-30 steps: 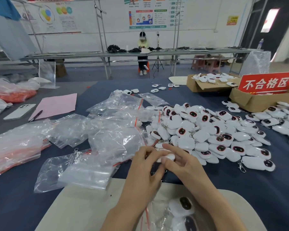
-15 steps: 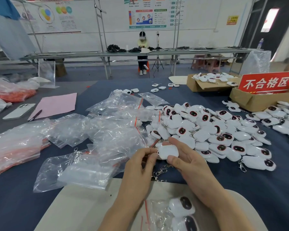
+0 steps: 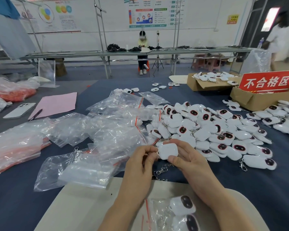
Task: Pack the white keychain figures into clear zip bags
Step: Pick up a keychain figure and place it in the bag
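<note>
Fingers (image 3: 174,158) of the right hand (image 3: 190,165) are curled round one white keychain figure (image 3: 168,151), thumb on its near edge and the rest over the far edge, its plain back turned up to me. The left hand (image 3: 140,164) pinches the chain (image 3: 162,170) right where it joins the figure's left corner. The rest of that chain hangs below both hands toward the surface (image 3: 15,189).

A second ago both hands were down at the near edge of the pile (image 3: 207,127), fingers closing over this same piece. Half a second ago it had come free and sat just above the surface. Now it is higher and nearer to me, clear of the pile, and the left hand has gone from steadying the body to holding the chain end.

I read that as the pick being finished: one figure is singled out, with nothing else dragged along as far as I can see. What is missing is a bag. The clear zip bags (image 3: 110,130) lie heaped to the left, touching neither hand, and a bag (image 3: 155,214) already holding two figures rests on the pale board (image 3: 83,207) under the forearms. In my judgement, the next move calls for one hand to let go and fetch an empty bag. The dangling chain is the likeliest thing to snag at its mouth.
</note>
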